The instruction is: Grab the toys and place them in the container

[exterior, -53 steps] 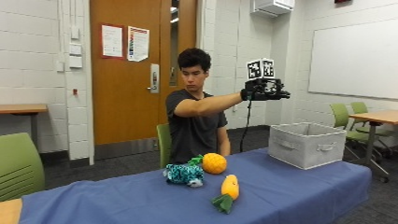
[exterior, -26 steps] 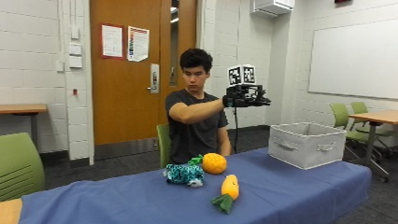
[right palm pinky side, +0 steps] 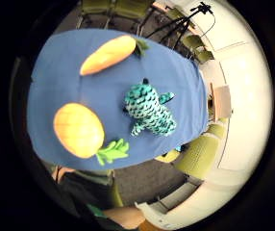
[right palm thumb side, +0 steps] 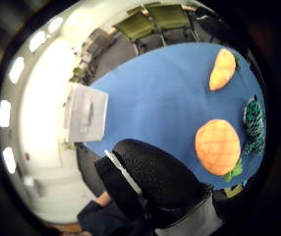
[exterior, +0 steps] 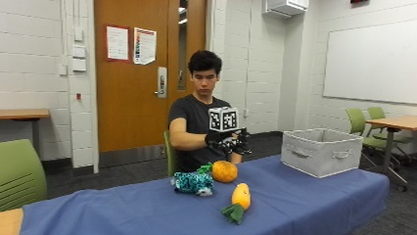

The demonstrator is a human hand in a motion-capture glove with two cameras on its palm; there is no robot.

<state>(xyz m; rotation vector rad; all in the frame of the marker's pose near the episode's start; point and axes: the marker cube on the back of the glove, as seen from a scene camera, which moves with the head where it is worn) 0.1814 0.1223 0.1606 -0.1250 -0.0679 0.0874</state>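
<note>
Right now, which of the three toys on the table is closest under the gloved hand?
The round orange toy: it sits right below the gloved right hand. The teal plush lies beside it, and the long orange carrot toy lies nearer the table's front edge.

From the outside view the container's point(exterior: 322, 157) inside is hidden behind its wall. The desk's point(exterior: 130, 210) near edge is cut off. The gloved right hand's point(exterior: 228, 141) fingers blur together.
</note>
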